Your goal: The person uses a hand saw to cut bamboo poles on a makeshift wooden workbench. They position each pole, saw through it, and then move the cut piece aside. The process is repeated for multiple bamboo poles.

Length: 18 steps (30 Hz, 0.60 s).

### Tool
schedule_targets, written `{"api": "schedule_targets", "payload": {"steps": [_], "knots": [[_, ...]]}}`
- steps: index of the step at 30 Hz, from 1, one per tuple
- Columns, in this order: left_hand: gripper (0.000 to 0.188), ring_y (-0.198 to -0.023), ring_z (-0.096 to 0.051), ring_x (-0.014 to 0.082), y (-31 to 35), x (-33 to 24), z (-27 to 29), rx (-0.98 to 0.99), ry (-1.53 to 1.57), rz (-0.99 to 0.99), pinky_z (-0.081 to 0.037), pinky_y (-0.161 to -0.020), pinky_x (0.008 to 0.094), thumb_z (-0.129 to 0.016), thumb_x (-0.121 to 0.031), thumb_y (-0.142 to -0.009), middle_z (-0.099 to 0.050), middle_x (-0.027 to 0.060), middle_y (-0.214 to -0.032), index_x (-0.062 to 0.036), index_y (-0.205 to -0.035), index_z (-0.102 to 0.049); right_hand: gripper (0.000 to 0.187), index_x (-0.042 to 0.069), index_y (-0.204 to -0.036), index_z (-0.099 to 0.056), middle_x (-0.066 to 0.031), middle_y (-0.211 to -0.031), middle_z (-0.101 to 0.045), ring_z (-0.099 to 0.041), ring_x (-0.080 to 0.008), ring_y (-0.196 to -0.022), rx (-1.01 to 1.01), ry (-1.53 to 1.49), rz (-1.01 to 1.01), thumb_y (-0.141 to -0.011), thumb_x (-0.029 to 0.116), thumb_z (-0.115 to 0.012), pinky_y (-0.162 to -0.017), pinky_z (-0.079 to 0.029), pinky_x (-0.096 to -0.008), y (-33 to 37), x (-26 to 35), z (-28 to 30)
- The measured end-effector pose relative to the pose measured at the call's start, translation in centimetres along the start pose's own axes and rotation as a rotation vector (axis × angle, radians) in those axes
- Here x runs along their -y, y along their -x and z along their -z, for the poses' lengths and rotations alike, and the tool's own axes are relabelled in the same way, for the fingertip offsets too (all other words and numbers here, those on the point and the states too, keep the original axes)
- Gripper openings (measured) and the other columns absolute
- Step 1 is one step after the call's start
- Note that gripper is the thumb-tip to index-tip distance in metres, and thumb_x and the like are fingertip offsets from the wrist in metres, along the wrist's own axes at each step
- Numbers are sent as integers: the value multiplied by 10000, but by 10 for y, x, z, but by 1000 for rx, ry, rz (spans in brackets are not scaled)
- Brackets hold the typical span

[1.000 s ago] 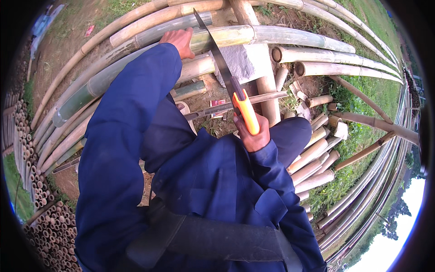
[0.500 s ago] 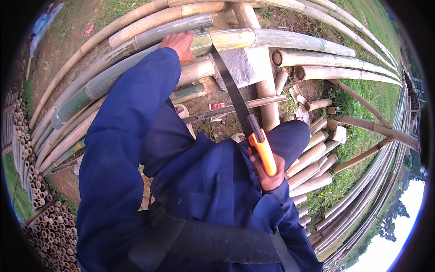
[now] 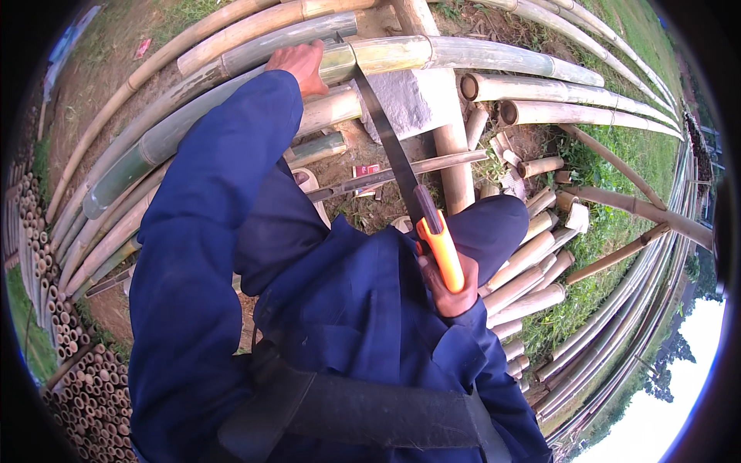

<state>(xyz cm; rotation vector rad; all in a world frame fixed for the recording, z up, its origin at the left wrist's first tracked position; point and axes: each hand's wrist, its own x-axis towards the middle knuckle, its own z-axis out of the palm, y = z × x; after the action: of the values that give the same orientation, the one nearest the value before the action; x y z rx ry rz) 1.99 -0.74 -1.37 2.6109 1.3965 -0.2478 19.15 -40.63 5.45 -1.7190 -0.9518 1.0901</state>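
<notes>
A long green-and-tan bamboo pole (image 3: 502, 59) lies crosswise in front of me. My left hand (image 3: 299, 65) is closed over the pole, just left of a cut line. In my right hand (image 3: 454, 292), close to my right knee, is the orange handle of a handsaw (image 3: 392, 147). Its dark blade runs up and away from me, with the far part set in the pole at the cut. My left sleeve covers part of the pole.
Pale bamboo poles (image 3: 556, 99) lie at the right behind a wooden support log (image 3: 454, 166). Cut bamboo pieces (image 3: 532, 305) are heaped beside my right knee. Stacked bamboo (image 3: 96, 393) stands at the lower left. A split bamboo strip (image 3: 401, 174) crosses below the blade.
The whole view has shifted slightly, so the scene sits a little higher. The saw has moved slightly toward me against the pole. My left hand keeps its place on the pole.
</notes>
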Motion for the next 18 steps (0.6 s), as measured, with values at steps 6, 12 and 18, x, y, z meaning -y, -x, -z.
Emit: {"api": "schedule_targets", "payload": {"steps": [6, 12, 18], "knots": [[678, -1025, -729, 384, 2, 0, 5, 17, -8, -20, -583, -926, 449, -874, -352, -719, -742, 244, -1043, 30, -1191, -572, 211, -44, -890, -663, -77, -651, -598, -526, -128, -605, 77, 71, 46, -947, 141, -746, -585, -458, -334, -92, 3, -31], [671, -999, -716, 398, -1, 4, -6, 21, -25, 14, -568, -896, 497, -878, -348, -706, -729, 218, -992, 2, -1174, -547, 296, -61, -1192, -689, -108, -897, -731, -690, -148, -827, -10, 4, 25, -915, 36, -727, -796, -533, -286, 0, -1, -6], [680, -990, -716, 400, -2, 5, -7, -11, 2, -34, -572, -886, 495, -885, -358, -706, -726, 216, -990, 12, -1167, -549, 177, -49, -923, -675, -83, -650, -617, -538, -131, -596, 27, 56, 112, -945, 119, -728, -587, -467, -335, -96, 6, -41]]}}
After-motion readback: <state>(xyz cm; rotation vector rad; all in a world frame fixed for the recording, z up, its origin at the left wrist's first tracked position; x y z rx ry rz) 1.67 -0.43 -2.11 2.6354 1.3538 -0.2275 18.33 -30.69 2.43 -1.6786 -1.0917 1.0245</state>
